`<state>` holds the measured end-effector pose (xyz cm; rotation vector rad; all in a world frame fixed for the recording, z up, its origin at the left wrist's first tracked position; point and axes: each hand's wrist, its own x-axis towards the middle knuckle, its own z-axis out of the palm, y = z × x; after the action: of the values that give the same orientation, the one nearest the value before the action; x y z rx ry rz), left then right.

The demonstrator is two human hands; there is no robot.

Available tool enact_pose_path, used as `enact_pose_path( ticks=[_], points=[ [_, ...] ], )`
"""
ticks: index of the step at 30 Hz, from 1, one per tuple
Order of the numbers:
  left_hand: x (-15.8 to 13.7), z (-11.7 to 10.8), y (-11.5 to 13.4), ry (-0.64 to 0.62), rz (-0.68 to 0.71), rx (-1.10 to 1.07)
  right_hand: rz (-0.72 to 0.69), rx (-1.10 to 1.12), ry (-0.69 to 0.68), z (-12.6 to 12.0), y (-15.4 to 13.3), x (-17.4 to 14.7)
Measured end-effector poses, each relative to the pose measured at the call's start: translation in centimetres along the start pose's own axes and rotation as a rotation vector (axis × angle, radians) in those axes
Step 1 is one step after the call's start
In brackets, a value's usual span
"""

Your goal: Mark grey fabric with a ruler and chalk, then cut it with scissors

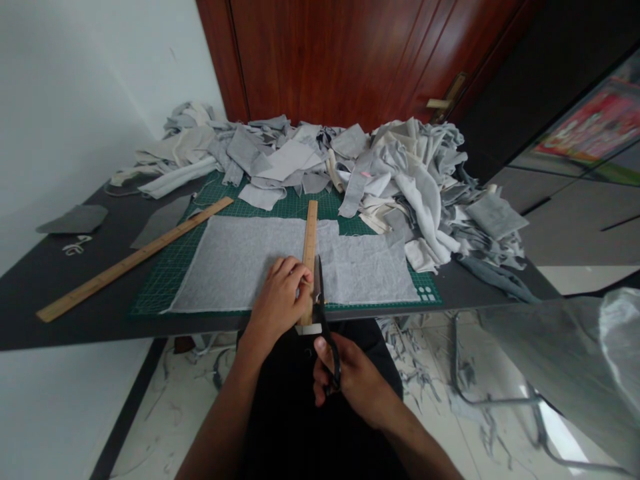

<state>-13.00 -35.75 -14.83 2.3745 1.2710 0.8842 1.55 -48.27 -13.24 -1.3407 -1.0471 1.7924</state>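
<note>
Fingers of the left hand (280, 297) are curled over the short wooden ruler (310, 240), which is laid on the grey cloth (235, 260) and pointed away from the body. Whether the ruler is also pinched by the thumb cannot be told; presumably it is pressed so that the cloth beneath is kept from slipping. The handles of the black scissors (321, 293) are gripped by the right hand (355, 370), and the blades are held just beside the ruler's right edge, perhaps so that its straight line can be used as a guide. How far the blades are parted is hard to tell.

The cloth is spread flat on the green cutting mat (167, 270), near the front of the dark table (55, 273), probably for easy reach. A step is seen in its far edge; whether one piece or two are laid there is unclear. A longer wooden ruler (135, 258) is placed slantwise at the left, apparently set aside. Fabric scraps (410, 167) are heaped loose along the far side, in no visible container.
</note>
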Motion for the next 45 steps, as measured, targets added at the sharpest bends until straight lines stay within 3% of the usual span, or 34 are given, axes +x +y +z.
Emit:
enact_pose_path(
  ticks=[16,27,36,45],
  points=[
    [-0.1,0.5,0.1,0.026,-0.034,0.087,-0.029,0.007,-0.033,-0.4,-0.2,0.0],
    [-0.1,0.8,0.3,0.072,-0.104,0.145,0.108,0.186,-0.039,-0.5,-0.9,0.0],
    [-0.3,0.7,0.0,0.093,-0.083,0.139,0.136,0.053,-0.062,-2.6,-3.5,0.5],
    [-0.4,0.4,0.2,0.036,-0.054,0.09,0.083,-0.005,-0.047,-2.4,-3.7,3.0]
  ],
)
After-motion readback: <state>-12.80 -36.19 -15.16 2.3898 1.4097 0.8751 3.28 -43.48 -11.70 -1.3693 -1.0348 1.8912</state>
